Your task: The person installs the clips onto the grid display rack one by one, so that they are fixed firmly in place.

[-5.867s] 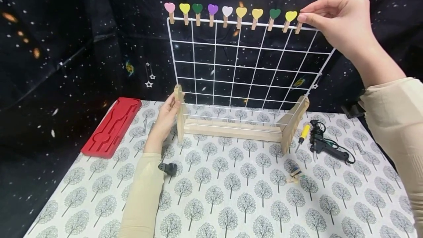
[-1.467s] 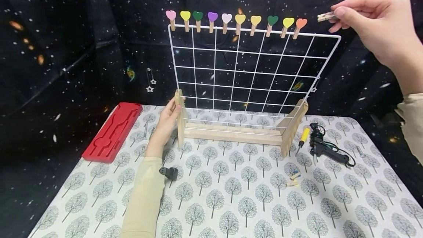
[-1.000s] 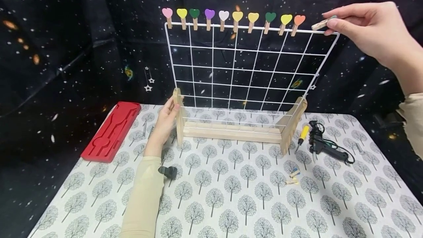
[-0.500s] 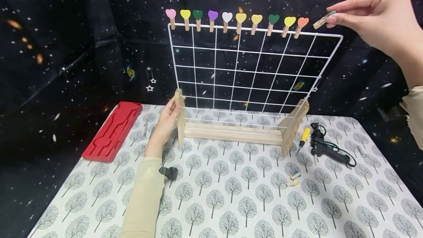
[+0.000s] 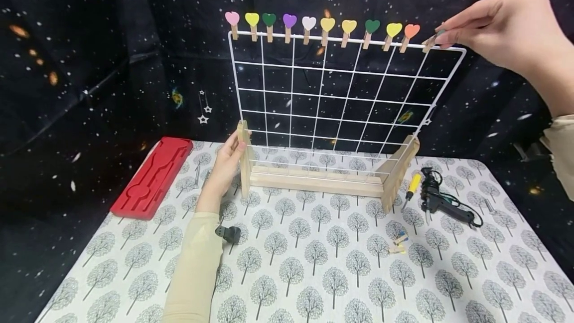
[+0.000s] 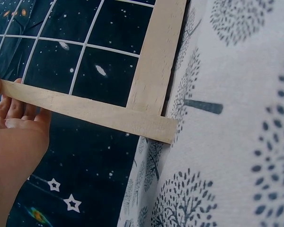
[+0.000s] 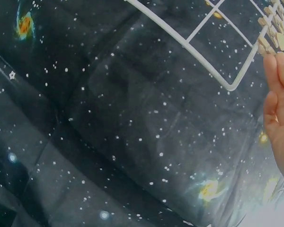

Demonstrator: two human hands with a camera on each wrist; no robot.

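A white wire grid (image 5: pixel 334 81) stands tilted in a wooden stand (image 5: pixel 316 180). Along its top bar sits a row of small wooden clothespins with coloured hearts, from a pink one (image 5: pixel 231 19) at the left to an orange one (image 5: pixel 411 31). To the right of the orange one, my right hand (image 5: pixel 515 34) pinches another clothespin (image 5: pixel 431 41), its tip at the top bar and its heart mostly covered by the fingers. My left hand (image 5: pixel 226 166) grips the stand's left upright (image 6: pixel 85 108), thumb on one side and fingers on the other.
Two loose clothespins (image 5: pixel 397 249) lie on the tree-print cloth. Right of the stand are a yellow screwdriver (image 5: pixel 411 187) and a black glue gun (image 5: pixel 448 203) with a coiled cord. A red moulded tray (image 5: pixel 152 178) lies at the left. Behind hangs a dark starry backdrop (image 5: pixel 112 54).
My right hand let go of the orange-heart clothespin on the bar, appeared with another clothespin, and lowered it leftward to the top bar. The left hand keeps its grip on the upright.
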